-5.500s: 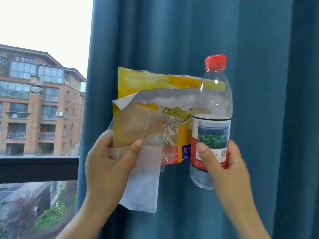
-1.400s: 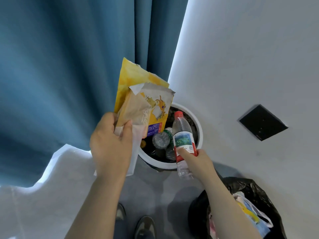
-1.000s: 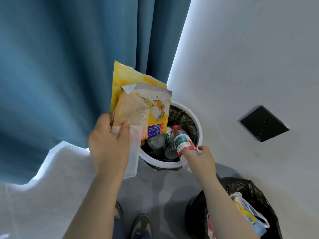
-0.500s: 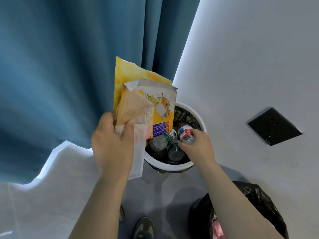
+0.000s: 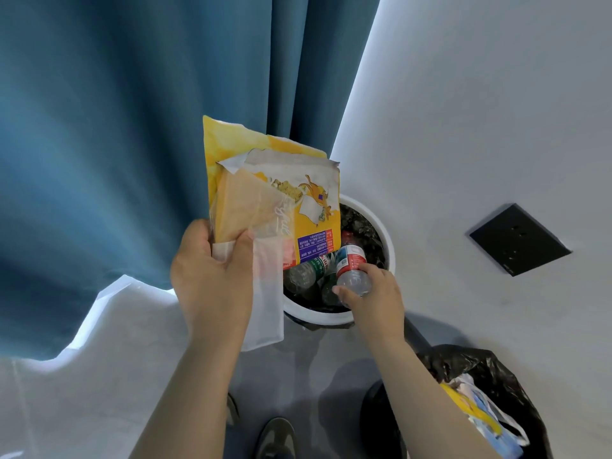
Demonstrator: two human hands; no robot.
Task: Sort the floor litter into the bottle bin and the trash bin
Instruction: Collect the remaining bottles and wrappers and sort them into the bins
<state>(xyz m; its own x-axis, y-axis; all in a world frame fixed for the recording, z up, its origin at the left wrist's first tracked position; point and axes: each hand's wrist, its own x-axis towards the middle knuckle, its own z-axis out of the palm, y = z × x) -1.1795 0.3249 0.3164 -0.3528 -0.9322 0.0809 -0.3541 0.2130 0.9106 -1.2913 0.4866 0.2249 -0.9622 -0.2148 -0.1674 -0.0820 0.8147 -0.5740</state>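
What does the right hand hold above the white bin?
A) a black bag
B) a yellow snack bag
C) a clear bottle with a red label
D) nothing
C: the right hand grips the bottle by its base over the bin, while the left hand holds the wrappers.

Clear bottle [image 5: 352,258] cap-first into white bin [image 5: 314,315]
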